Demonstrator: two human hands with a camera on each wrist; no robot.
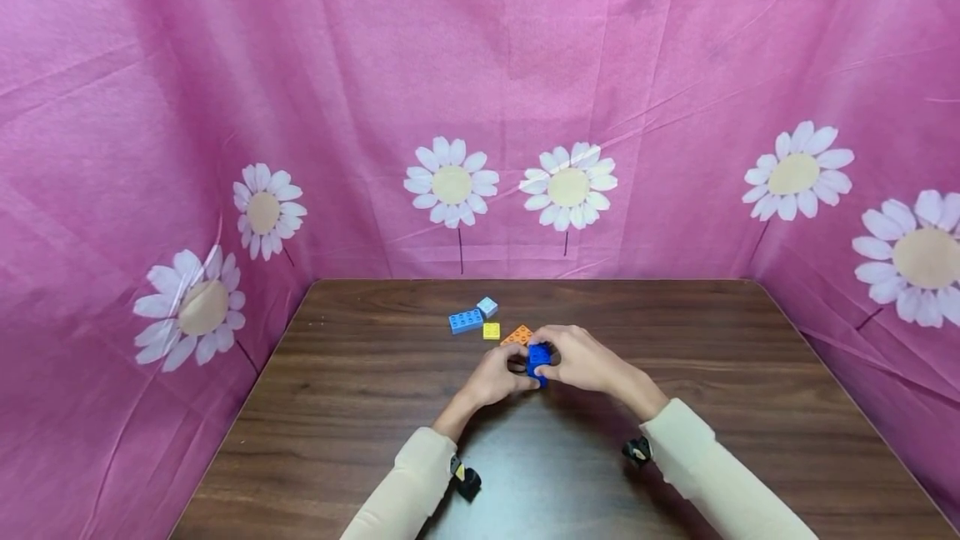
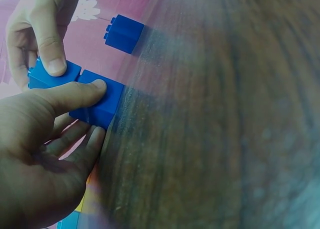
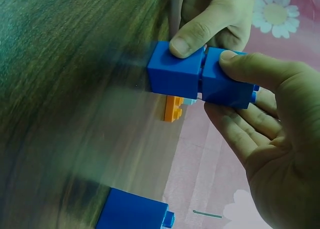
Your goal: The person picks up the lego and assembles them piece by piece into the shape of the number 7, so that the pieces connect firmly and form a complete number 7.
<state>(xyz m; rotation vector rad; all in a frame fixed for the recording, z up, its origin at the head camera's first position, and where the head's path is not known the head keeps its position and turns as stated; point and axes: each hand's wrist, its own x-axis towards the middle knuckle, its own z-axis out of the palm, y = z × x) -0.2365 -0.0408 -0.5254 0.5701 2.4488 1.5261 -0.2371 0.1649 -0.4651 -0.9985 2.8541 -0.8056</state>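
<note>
gripping lower blue block (image 3: pixel 172 80) with left hand (image 1: pixel 495 375) and upper blue block (image 3: pixel 222 91) above it with right hand (image 1: pixel 581 357), with orange brick (image 1: pixel 520 334) behind it.

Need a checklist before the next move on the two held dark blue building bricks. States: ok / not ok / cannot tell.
1. Left hand grips the lower dark blue building brick: ok.
2. Right hand grips the upper dark blue building brick: ok.
3. The two bricks roughly in line: ok.
4. Bricks seated flush: not ok; a narrow gap shows between them in both wrist views.
5. Third dark blue building brick apart from the held pair: ok, it stands separately on the table.
6. Fingers not touching the orange building brick: cannot tell; it is partly hidden in the head view.
</note>
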